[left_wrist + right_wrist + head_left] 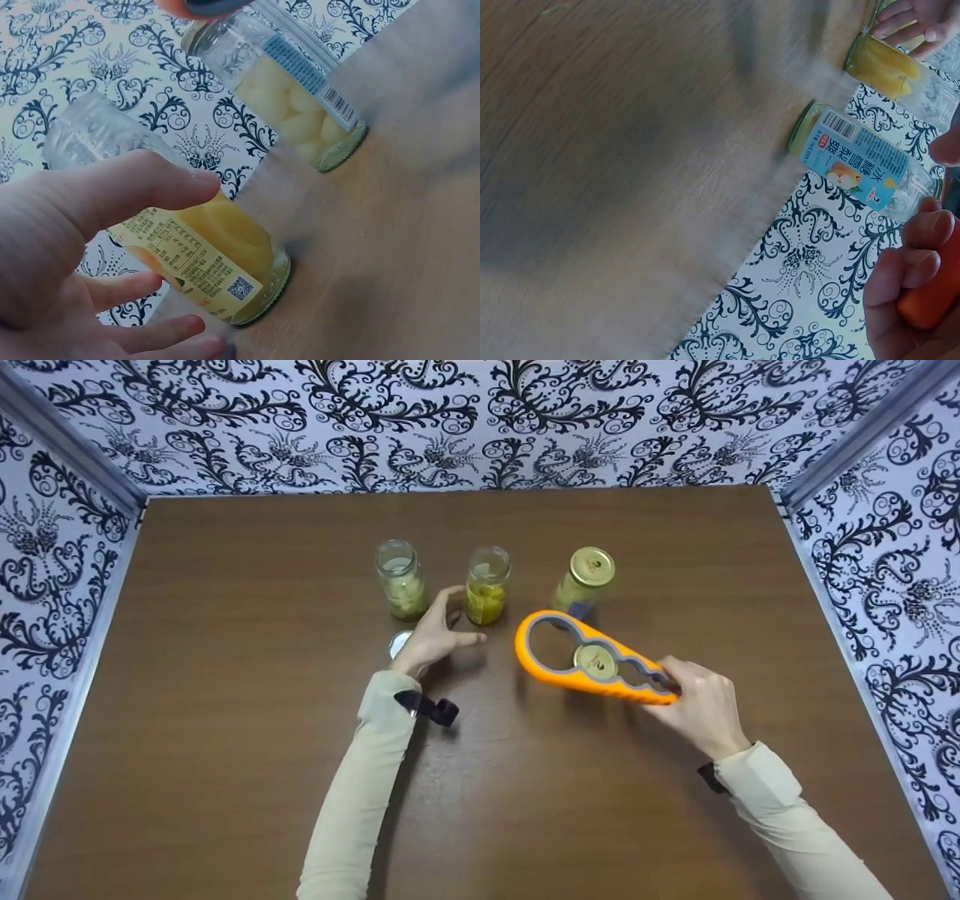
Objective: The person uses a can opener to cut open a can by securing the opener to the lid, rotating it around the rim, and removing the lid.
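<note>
My right hand (701, 701) grips the handle end of an orange jar opener (570, 682) with grey-lined openings, held over the table. A gold lid (597, 661) shows within one of its openings. My left hand (435, 641) has its thumb and fingers spread beside a lidless glass jar of yellow fruit (485, 600). In the left wrist view, the thumb overlaps this jar (225, 255). A white lid (399, 643) is partly hidden behind the left hand. Past the opener stands a jar of pale fruit with a gold lid (591, 567), its blue label (855, 157) visible in the right wrist view.
Another lidless jar (403, 585) with pale pieces stands left of the yellow one. The three jars form a row on the brown wooden table (225, 697). Patterned panels (480, 427) rise behind the table and along both sides.
</note>
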Tool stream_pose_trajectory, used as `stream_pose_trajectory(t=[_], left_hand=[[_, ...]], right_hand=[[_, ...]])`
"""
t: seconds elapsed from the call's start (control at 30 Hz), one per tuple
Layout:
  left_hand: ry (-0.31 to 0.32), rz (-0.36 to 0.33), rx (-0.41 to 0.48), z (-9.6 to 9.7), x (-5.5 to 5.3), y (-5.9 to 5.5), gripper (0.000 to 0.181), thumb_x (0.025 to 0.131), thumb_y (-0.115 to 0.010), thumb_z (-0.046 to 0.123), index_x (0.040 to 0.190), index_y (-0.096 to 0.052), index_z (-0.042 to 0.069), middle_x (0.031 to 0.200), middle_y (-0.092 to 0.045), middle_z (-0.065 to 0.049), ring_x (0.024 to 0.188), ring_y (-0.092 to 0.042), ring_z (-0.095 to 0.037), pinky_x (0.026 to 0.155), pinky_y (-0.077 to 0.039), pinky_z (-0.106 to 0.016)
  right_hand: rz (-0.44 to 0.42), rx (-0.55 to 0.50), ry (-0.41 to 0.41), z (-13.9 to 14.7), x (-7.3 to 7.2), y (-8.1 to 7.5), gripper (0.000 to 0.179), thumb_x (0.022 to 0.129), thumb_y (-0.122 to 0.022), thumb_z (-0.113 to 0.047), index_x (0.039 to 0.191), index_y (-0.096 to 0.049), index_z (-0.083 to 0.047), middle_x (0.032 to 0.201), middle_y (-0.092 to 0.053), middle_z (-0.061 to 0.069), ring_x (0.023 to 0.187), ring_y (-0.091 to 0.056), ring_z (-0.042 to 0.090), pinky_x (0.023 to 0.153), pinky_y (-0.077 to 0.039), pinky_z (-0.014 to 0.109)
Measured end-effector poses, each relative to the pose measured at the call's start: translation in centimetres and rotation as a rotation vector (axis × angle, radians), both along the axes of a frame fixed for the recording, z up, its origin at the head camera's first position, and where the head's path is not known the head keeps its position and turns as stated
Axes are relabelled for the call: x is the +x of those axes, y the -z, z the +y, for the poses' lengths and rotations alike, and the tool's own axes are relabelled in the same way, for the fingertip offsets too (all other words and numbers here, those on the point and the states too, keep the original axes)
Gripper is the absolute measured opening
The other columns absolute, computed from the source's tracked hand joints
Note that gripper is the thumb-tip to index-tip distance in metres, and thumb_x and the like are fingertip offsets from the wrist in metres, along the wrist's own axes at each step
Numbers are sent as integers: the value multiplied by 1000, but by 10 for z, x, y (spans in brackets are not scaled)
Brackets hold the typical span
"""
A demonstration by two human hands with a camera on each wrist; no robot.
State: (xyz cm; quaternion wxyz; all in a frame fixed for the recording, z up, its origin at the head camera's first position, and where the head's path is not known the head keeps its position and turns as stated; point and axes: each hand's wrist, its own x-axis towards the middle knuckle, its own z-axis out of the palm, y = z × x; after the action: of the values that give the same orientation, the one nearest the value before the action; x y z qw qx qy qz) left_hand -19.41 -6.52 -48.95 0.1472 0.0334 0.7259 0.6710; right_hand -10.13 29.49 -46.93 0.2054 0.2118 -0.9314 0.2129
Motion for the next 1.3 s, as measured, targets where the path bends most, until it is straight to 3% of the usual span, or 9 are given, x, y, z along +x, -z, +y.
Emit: stream_pose_trajectory(t=[0.3, 0.47, 0.63, 0.73, 0.87, 1.1, 1.17, 1.3], left_hand=[[-80, -77, 11, -12, 24, -5, 63, 81, -70, -4, 136, -41, -6, 137, -45, -28, 127, -43, -39, 106, -34, -41], [-57, -106, 23, -8, 38, -1, 49, 84, -67, -3, 130, -50, -6, 131, -53, -26, 121, -51, -37, 100, -42, -39], [3, -111, 57, 2, 46, 4, 36, 90, -60, -1, 125, -54, -8, 122, -59, -26, 112, -58, -34, 94, -46, -39], [44, -155, 137, 9, 48, 8, 31, 94, -54, -1, 125, -54, -9, 120, -60, -25, 111, -58, -33, 95, -46, -42], [108, -276, 279, 21, 50, 13, 32, 99, -45, 2, 129, -51, -8, 121, -60, -24, 109, -60, -29, 93, -48, -44], [231, -396, 534, 41, 60, 17, 39, 101, -47, 9, 134, -45, -12, 121, -60, -25, 108, -61, -30, 91, -48, -49], [239, -415, 599, 46, 63, 17, 40, 100, -47, 9, 134, -44, -12, 117, -62, -21, 105, -62, -29, 91, -48, -48], [192, -460, 690, 54, 69, 16, 33, 100, -45, 9, 127, -52, -9, 108, -63, -12, 96, -62, -23, 88, -50, -38]], right_hand=[[-45, -7, 51, 5, 3, 5, 34, 56, -86, -10, 81, -63, -10, 65, -52, -1, 53, -46, 16, 47, -39, 35], [-67, -13, 60, 3, 5, 8, 35, 57, -88, -13, 84, -65, -10, 68, -56, 1, 56, -50, 18, 49, -42, 38], [-66, -11, 46, -2, 6, 10, 33, 58, -86, -14, 83, -65, -10, 67, -55, 0, 55, -49, 16, 47, -41, 36], [-59, -8, 31, -7, 7, 13, 33, 58, -85, -14, 84, -65, -9, 67, -55, 0, 55, -49, 14, 47, -41, 35], [-58, -16, 4, -14, 10, 17, 35, 57, -85, -15, 85, -65, -8, 68, -56, 2, 57, -49, 14, 48, -42, 35], [-66, -39, -29, -25, 12, 21, 35, 59, -85, -18, 85, -65, -8, 69, -56, 1, 57, -49, 16, 48, -41, 35], [-71, -43, -40, -28, 11, 22, 35, 59, -85, -19, 85, -65, -9, 70, -57, 1, 58, -49, 17, 49, -41, 35], [-94, -51, -62, -32, 11, 24, 35, 60, -86, -18, 86, -65, -8, 72, -58, 1, 60, -50, 18, 51, -43, 36]])
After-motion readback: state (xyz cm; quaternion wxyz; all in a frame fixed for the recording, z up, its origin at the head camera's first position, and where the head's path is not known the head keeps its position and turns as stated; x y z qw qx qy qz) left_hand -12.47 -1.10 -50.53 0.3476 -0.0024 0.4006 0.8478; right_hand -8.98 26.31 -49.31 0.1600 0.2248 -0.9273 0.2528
